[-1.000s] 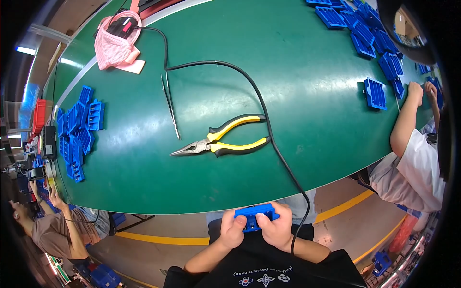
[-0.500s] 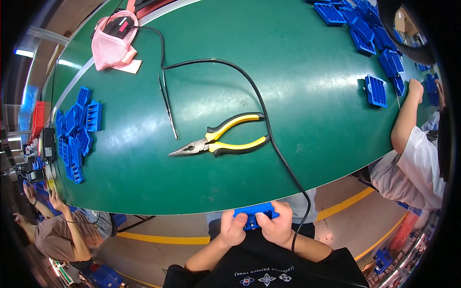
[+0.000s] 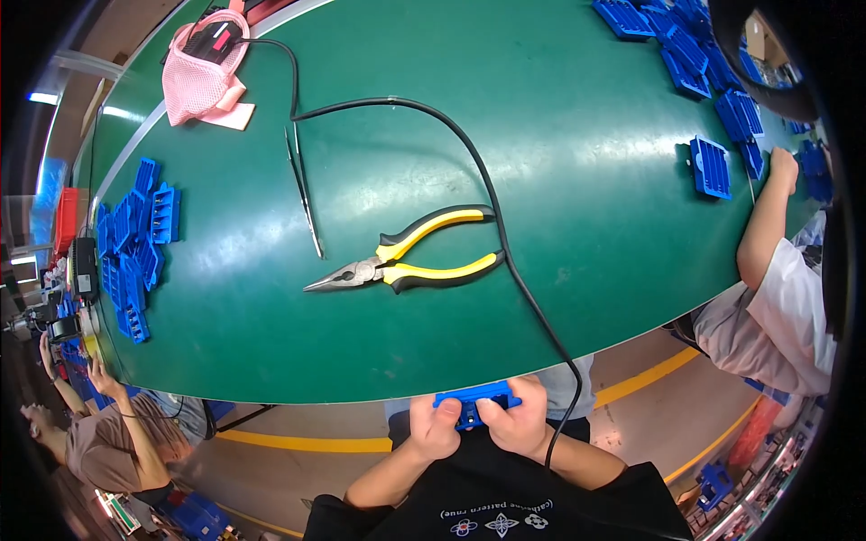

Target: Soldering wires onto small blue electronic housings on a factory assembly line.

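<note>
A small blue plastic case (image 3: 473,394) is held between my two hands at the table's near edge, close to my body. My left hand (image 3: 434,429) grips its left end with the thumb pressed on the face toward me. On its right end, my right hand (image 3: 518,418) is closed the same way, thumb bent inward. Part of a recessed inside with a small metallic spot shows between the thumbs; the fingers behind are hidden. Beyond my hands lie long-nose pliers (image 3: 433,273) with yellow and black handles, spread open, and metal tweezers (image 3: 303,194).
A black cable (image 3: 474,149) crosses the green table (image 3: 586,261) and runs down past my right forearm. Blue slotted cases are piled at left (image 3: 133,243) and far right (image 3: 690,59). A pink mesh pouch (image 3: 198,86) holds a black device. Other people sit on both sides.
The view has shifted slightly, so the table things appear a little further left. Both hands keep their hold on the blue case, with hardly any movement.
</note>
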The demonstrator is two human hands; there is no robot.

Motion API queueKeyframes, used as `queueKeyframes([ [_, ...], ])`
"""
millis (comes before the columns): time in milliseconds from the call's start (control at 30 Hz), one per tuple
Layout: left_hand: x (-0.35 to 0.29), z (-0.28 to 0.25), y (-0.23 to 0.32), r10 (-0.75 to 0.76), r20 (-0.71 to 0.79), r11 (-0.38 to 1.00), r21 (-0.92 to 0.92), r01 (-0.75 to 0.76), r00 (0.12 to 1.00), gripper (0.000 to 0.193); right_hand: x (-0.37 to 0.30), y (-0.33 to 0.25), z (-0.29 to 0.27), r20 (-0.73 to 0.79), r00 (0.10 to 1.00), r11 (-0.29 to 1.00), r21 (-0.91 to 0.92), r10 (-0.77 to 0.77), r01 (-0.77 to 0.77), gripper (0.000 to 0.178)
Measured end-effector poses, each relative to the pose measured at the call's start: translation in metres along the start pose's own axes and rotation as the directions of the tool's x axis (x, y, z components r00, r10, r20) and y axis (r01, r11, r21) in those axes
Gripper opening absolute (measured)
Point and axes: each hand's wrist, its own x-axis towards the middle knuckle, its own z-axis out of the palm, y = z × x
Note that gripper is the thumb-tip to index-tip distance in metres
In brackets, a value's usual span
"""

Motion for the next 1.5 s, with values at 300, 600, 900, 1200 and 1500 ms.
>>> queueKeyframes([
  [300, -0.006, 0.006, 0.011, -0.213, -0.078, 0.975, -0.086, 0.206, 0.974, 0.057, -0.004, -0.005, 0.003, -0.004, 0.983, 0.98, 0.069, 0.185, -0.184, 0.018],
  [600, -0.018, 0.016, 0.028, -0.441, -0.139, 0.884, -0.24, 0.402, 0.886, 0.043, -0.011, -0.03, 0.003, -0.009, 0.874, 0.868, 0.122, 0.485, -0.481, 0.019],
  [900, -0.01, 0.02, 0.034, -0.478, -0.12, 0.863, -0.249, 0.44, 0.87, 0.036, -0.008, -0.034, 0.003, 0.025, 0.852, 0.837, 0.173, 0.523, -0.519, 0.014],
  [1200, -0.004, -0.011, 0.035, -0.121, 0.036, 0.889, 0.448, 0.092, 0.992, 0.023, -0.005, -0.022, -0.016, 0.122, 0.984, 0.964, -0.25, 0.127, -0.093, 0.017],
  [1500, -0.028, -0.001, 0.02, -0.274, 0.031, 0.833, -0.492, 0.253, 0.961, 0.024, -0.026, 0.007, -0.045, 0.184, 0.982, 0.95, 0.296, 0.044, -0.098, 0.093],
])
